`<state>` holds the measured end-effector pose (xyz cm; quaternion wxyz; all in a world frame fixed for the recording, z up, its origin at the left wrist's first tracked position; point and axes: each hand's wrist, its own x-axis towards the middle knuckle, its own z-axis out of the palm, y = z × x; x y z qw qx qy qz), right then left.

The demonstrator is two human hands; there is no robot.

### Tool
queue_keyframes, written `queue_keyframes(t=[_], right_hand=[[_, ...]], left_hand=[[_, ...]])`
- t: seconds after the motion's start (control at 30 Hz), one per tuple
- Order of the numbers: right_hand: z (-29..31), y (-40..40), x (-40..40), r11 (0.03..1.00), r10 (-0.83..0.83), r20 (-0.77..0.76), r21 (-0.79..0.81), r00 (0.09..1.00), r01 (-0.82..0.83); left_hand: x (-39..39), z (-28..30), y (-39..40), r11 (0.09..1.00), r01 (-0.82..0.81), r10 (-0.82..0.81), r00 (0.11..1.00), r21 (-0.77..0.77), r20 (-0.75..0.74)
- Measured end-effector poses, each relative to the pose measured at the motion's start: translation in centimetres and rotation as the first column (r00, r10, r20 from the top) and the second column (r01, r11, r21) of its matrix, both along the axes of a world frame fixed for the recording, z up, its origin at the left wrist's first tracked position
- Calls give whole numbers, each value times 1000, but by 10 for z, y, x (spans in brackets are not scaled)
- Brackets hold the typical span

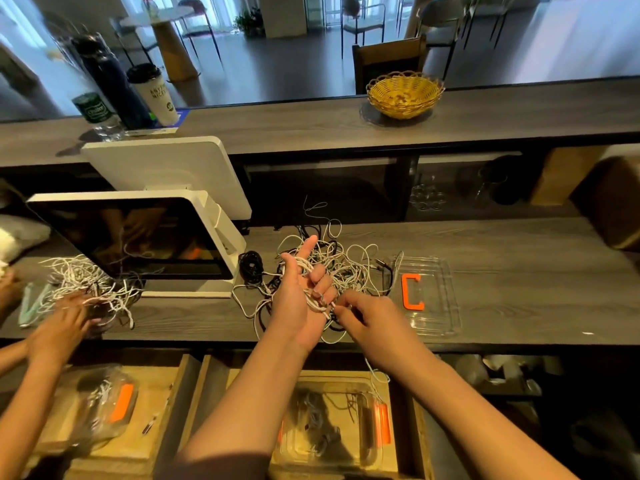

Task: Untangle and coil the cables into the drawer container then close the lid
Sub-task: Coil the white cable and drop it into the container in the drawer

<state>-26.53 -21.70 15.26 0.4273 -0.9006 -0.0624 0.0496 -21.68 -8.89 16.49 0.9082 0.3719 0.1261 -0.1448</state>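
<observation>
Container (332, 424) below — lid (427, 296) beside tangled cables (332, 265).

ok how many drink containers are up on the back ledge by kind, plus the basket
plastic water bottle: 1
dark flask: 1
lidded paper cup: 1
yellow wicker basket: 1
total: 4

A single head-worn camera looks forward and down, close over the counter (485, 299), which stretches from nine to three o'clock.
</observation>
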Motion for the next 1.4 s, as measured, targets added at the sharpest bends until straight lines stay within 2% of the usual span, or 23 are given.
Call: queue_keyframes(t=[0.23,0.6,0.67,0.77,0.87,1.0,1.1,1.23,1.33,1.4], right_hand=[[-4,2,-12,994,93,-48,-52,995,-95],[8,-4,-19,975,187,-19,-120,982,-188],[13,-7,-20,968,213,-9,-138,977,-212],[18,-11,-20,965,243,22,-107,970,-240],[20,-16,-16,964,260,86,-79,962,-254],[22,-29,-9,982,189,193,-48,963,-183],[23,-38,-6,990,138,264,-51,955,-129],[26,-44,-2,996,63,348,-76,935,-38],[29,-50,1,998,-17,391,-54,920,41],[30,-55,3,997,-13,398,-65,917,43]], left_hand=[[-1,1,-6,988,-86,81,995,131,50],[-6,0,-15,945,-69,26,990,321,135],[-6,0,-17,901,-68,-8,985,428,174],[-6,1,-19,759,-47,-125,968,649,216],[-6,1,-21,638,65,-307,935,768,176],[-12,10,-23,546,389,-564,826,742,-18],[-15,18,-23,513,535,-631,765,671,-128],[-11,17,-17,499,652,-691,697,571,-191],[-9,15,-13,433,715,-757,619,549,-209],[-9,17,-12,356,744,-812,546,566,-207]])
